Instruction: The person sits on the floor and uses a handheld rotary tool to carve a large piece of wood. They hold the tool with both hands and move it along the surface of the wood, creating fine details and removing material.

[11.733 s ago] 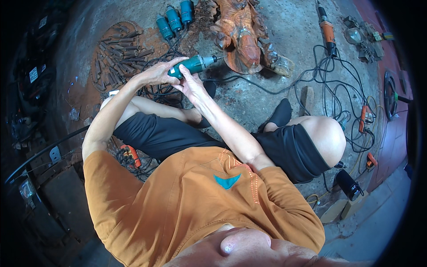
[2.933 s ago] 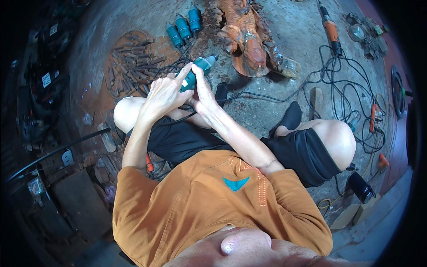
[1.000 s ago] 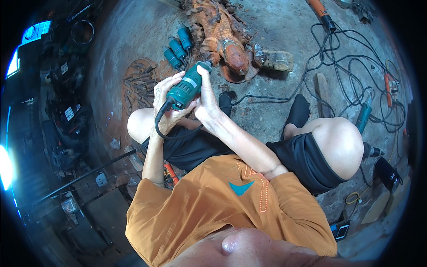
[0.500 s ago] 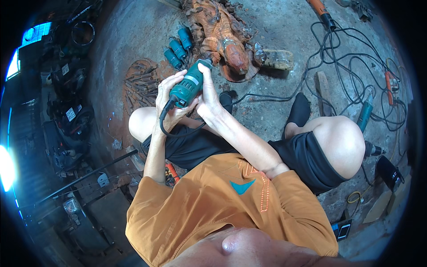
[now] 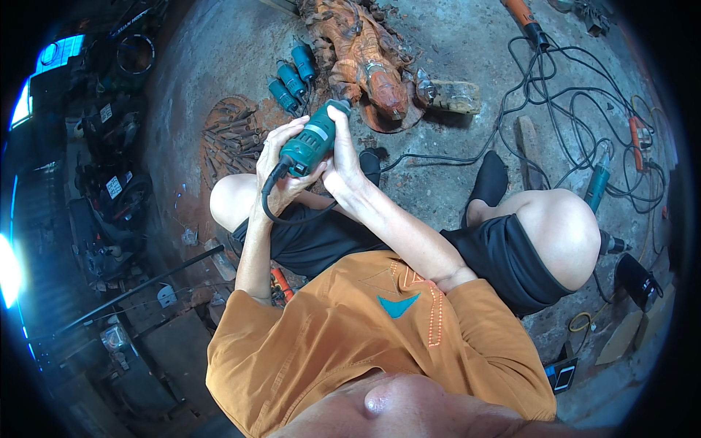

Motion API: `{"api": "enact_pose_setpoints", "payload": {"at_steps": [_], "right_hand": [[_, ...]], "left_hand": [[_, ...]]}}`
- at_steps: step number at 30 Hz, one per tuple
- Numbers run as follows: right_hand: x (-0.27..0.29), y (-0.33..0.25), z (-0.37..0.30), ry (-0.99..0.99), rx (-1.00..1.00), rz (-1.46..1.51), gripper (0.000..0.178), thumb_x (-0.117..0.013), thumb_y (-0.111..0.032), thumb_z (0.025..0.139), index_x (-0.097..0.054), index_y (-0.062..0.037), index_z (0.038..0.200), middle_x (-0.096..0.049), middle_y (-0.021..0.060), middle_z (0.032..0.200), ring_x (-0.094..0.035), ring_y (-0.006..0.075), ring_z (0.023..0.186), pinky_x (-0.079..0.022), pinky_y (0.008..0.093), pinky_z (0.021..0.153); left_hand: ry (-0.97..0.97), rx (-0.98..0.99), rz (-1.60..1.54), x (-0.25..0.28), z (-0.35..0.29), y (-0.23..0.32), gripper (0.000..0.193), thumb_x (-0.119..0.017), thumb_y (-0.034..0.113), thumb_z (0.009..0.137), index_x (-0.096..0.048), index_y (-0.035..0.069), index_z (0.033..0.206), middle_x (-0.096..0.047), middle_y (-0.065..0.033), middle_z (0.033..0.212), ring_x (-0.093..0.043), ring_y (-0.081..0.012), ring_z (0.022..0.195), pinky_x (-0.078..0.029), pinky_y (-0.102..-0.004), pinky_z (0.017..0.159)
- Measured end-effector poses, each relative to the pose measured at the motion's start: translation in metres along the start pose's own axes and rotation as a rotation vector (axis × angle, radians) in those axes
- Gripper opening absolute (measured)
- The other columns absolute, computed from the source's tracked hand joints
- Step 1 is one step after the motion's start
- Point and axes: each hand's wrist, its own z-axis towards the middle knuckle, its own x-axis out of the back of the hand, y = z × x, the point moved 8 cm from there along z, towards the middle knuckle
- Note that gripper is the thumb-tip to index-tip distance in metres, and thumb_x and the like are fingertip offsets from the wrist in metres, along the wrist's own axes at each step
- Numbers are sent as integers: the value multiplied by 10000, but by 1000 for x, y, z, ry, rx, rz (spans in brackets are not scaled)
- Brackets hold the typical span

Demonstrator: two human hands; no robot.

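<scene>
Both my hands hold a green electric die grinder (image 5: 315,140) in front of my knees. Its narrow end points up and away, toward a reddish-brown wood carving (image 5: 361,55) on the floor. My left hand (image 5: 270,157) is wrapped round the rear of the body, beside the black power cord that loops down toward my lap. My right hand (image 5: 343,162) closes on the other side, its thumb lying near the nose; some of its fingers are hidden behind the tool. Whether a bit sits in the nose I cannot tell.
Three teal cylindrical tools (image 5: 293,79) lie beside the carving. Left of them is a round tray (image 5: 232,109) of slender brown pieces. A wooden block (image 5: 461,98) sits right of the carving. Tangled black cables (image 5: 544,80), another green grinder (image 5: 599,182) and an orange power strip (image 5: 637,142) lie at right.
The die grinder and my hands have shifted very slightly to the right. My grip looks the same.
</scene>
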Motion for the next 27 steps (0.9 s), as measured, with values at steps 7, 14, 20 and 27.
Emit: {"api": "enact_pose_setpoints", "payload": {"at_steps": [7, 14, 20, 27], "right_hand": [[0, 0, -4, -6, -10, -6, 584, -655, -559, 820, -506, -83, 1123, -558, 61, 1036, -586, 161, 950, -510, 332, 850], [9, 14, -4, 11, -126, 22, 681, -607, -634, 817, -487, -72, 1183, -547, 77, 1136, -585, 180, 1032, -503, 368, 881], [-3, 9, -9, -18, -18, -1, 681, -615, -623, 821, -455, -78, 1198, -540, 72, 1092, -587, 163, 1005, -508, 361, 858], [-10, -1, -4, -46, 6, -60, 654, -616, -601, 837, -449, -76, 1189, -538, 61, 1068, -584, 142, 971, -502, 321, 848]], "left_hand": [[-3, -11, 31, -1, -2, 2, 675, -874, 135, 632, -527, 47, 1204, -611, -168, 1249, -597, -320, 1134, -487, -407, 969], [-39, 32, 7, -3, -6, 0, 681, -882, 141, 623, -531, 51, 1200, -618, -166, 1243, -600, -314, 1130, -481, -407, 972], [22, -6, -40, 5, -5, 5, 681, -885, 132, 626, -524, 51, 1199, -614, -177, 1244, -600, -317, 1135, -481, -410, 975], [50, -16, 13, 6, -1, 8, 676, -878, 108, 634, -517, 46, 1202, -610, -185, 1245, -597, -318, 1146, -480, -409, 981]]}}
